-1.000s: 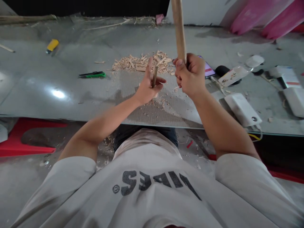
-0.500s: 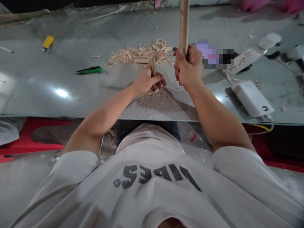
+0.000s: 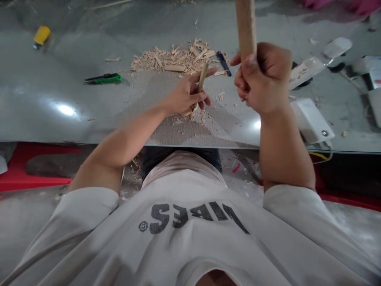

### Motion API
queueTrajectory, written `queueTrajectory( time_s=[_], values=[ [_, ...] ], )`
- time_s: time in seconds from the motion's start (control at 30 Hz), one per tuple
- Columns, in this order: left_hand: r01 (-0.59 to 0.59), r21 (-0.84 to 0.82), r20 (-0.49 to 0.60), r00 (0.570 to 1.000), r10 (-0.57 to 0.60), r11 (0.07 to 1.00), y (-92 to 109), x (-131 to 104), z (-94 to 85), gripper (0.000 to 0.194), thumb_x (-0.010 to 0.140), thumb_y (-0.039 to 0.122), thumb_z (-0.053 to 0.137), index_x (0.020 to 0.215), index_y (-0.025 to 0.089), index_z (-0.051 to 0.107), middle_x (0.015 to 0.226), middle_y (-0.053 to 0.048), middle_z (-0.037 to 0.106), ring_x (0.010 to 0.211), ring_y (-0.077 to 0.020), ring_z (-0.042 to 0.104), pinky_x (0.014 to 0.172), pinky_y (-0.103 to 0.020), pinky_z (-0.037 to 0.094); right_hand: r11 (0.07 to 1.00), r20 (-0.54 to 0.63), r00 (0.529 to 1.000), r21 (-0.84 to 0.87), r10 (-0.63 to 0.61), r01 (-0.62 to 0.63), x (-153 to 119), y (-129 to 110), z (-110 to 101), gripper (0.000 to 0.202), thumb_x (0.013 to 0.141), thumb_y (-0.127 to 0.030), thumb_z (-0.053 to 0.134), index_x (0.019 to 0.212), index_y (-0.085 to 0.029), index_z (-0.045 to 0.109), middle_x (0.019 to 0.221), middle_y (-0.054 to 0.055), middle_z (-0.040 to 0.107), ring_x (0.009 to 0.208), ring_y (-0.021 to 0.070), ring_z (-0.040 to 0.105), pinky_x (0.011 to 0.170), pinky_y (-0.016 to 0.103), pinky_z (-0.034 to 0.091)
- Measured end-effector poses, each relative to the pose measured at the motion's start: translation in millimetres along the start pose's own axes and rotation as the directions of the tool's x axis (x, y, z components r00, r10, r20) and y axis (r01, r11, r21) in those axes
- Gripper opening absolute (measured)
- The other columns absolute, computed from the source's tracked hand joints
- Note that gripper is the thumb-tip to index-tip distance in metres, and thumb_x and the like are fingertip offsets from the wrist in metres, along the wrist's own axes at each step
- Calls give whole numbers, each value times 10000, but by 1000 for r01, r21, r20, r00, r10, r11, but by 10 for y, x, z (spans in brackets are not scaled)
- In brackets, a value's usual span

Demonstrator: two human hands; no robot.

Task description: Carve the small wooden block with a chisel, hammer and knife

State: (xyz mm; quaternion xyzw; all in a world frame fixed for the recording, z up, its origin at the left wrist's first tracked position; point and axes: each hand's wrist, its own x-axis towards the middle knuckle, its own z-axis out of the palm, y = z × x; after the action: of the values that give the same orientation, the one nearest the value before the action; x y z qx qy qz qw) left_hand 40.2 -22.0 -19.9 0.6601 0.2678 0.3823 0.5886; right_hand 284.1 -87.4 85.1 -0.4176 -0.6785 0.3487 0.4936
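Observation:
My left hand (image 3: 190, 93) pinches a short, thin wooden stick (image 3: 203, 77) between thumb and fingers, with the index finger stretched out beyond it. The stick tilts up to the right; its lower end is hidden by the fingers. Under that hand a small light piece of wood (image 3: 187, 112) lies on the grey textured mat (image 3: 166, 133). To the right, my right hand (image 3: 263, 81) is raised above the table, wrapped round a thick wooden stick (image 3: 246, 28). Its upper end runs out of view.
Wood shavings (image 3: 175, 59) lie heaped beyond my left hand, beside a dark blue pen-like thing (image 3: 224, 63). A green box cutter (image 3: 104, 78) and a yellow object (image 3: 41, 35) lie left. On the right are a clear bottle (image 3: 309, 71) and a white cabled device (image 3: 311, 119).
My right hand has risen and moved right with the thick stick, uncovering the blue pen-like thing. The short stick in my left hand now leans further right. The view has shifted slightly.

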Motion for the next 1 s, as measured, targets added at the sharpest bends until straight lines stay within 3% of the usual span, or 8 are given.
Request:
queueTrajectory(
  time_s=[0.13,0.3,0.43,0.57,0.73,0.8,0.9,1.0],
  values=[
    [-20,-4,-10,1000,20,1000,76,-74,32,924,1098,43,799,1977,229,584,959,-11,904,973,-284,963,836,-317,699,999,-5,1000,-53,-3,2,-305,-143,-157,847,863,-1194,885,1021,-365,807,635,-55,524,494,191,404,507,417,304],
    [-5,-9,1,1000,5,1000,267,-202,75,775,1177,90,763,1938,191,655,1050,-48,934,1034,-268,963,867,-309,703,989,-1,1000,-149,22,-22,-590,-88,-211,773,933,-1138,886,1065,-378,849,677,-5,585,542,209,413,536,421,309],
    [-41,-4,32,999,41,999,293,-244,76,766,1183,180,790,1938,235,670,1076,-57,945,982,-264,944,881,-324,718,994,-44,998,-93,50,-54,-659,73,-168,854,859,-1194,876,1079,-370,824,659,-3,536,543,223,397,520,412,278],
    [-103,8,25,994,102,995,185,-189,70,875,1137,145,753,1989,258,591,1133,-54,934,1092,-298,954,852,-313,694,993,-100,990,-50,100,-105,-747,129,-123,745,912,-1132,865,1092,-410,821,675,6,570,557,242,407,536,444,341],
    [-80,117,20,997,79,990,135,-172,69,1019,1181,37,714,2104,183,309,1078,-61,885,1107,-311,917,906,-322,677,980,-133,977,-93,164,-177,-881,68,-140,739,941,-1175,754,1180,-483,853,731,33,629,613,299,493,584,496,430],
    [-76,166,49,996,69,983,171,-204,63,1011,1232,38,679,2121,192,223,1271,-108,903,1185,-312,901,939,-318,677,974,-154,970,-102,188,-205,-916,26,-142,751,922,-1190,763,1162,-485,863,731,30,640,602,297,497,591,504,441],
    [-98,200,73,994,85,975,241,-251,59,948,1253,15,627,2099,221,252,1682,-162,812,1248,-276,877,960,-286,667,986,-158,975,-36,158,-166,-958,-32,-134,677,934,-1111,875,1083,-451,874,697,11,619,548,264,446,566,483,390],
    [-113,138,67,992,104,984,289,-261,74,901,1229,-35,610,2053,175,311,1517,-124,887,1147,-234,870,904,-268,661,994,-178,978,27,106,-103,-997,-66,-129,623,940,-1030,962,1056,-421,900,668,-4,586,513,237,393,539,457,323]
  ],
)
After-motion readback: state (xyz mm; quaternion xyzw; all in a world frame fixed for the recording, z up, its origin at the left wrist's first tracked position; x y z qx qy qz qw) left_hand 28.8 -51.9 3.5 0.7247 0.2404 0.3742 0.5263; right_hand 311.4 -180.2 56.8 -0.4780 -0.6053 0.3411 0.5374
